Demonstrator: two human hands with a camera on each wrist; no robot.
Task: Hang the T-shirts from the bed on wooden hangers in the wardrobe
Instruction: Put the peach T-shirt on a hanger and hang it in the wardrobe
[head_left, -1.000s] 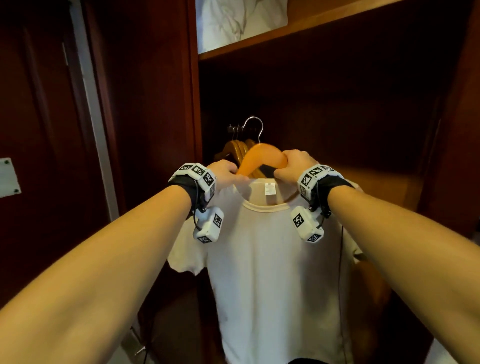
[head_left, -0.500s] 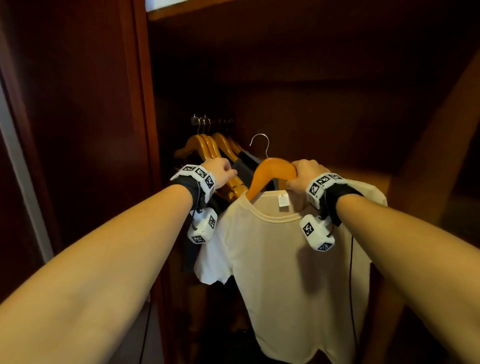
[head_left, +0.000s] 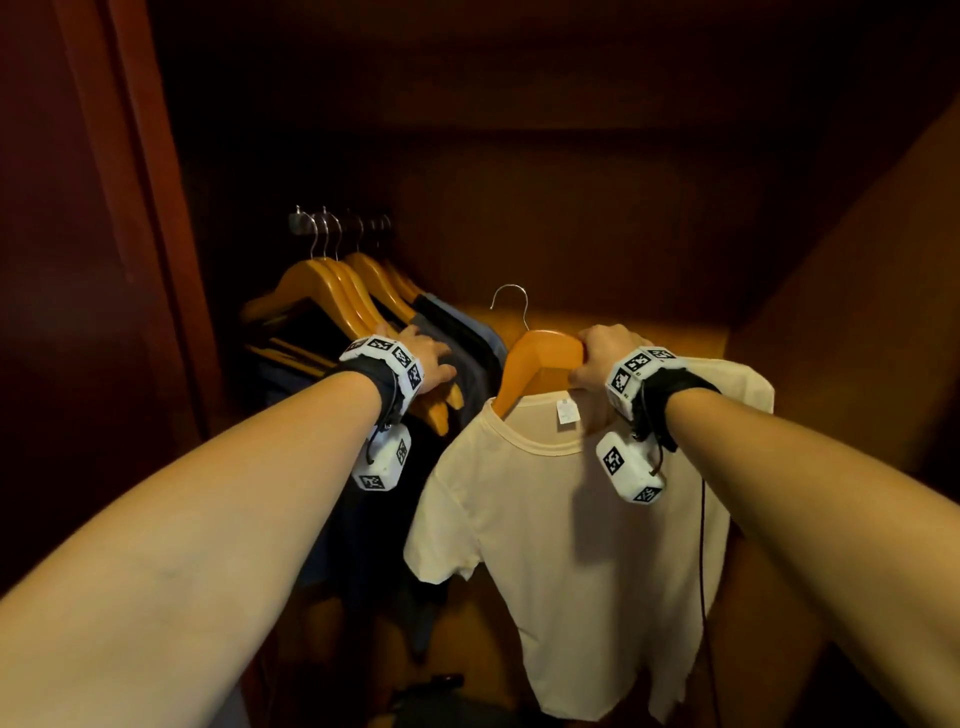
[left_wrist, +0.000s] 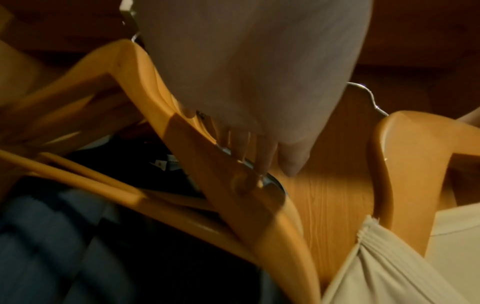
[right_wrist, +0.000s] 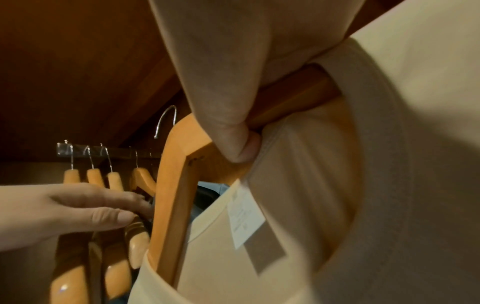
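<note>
the right hand (head_left: 597, 358) curls around the top of a wooden hanger (head_left: 535, 364) that carries the cream t-shirt (head_left: 571, 545) inside the wardrobe (head_left: 571, 208) — its steel hook (head_left: 511, 301) hangs free, below the rail (right_wrist: 109, 152). the left hand (head_left: 428, 361), fingers (right_wrist: 124, 205) straight, rests on the hung hangers (head_left: 337, 291) beside it — these seem to carry dark clothes (head_left: 457, 353).

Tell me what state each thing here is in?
Cream T-shirt: on a hanger, not yet on the rail.
Its hanger: held up, hook free.
Right hand: grips that hanger.
Left hand: open, pressing the hung hangers aside.
Dark clothes: hung.
</note>
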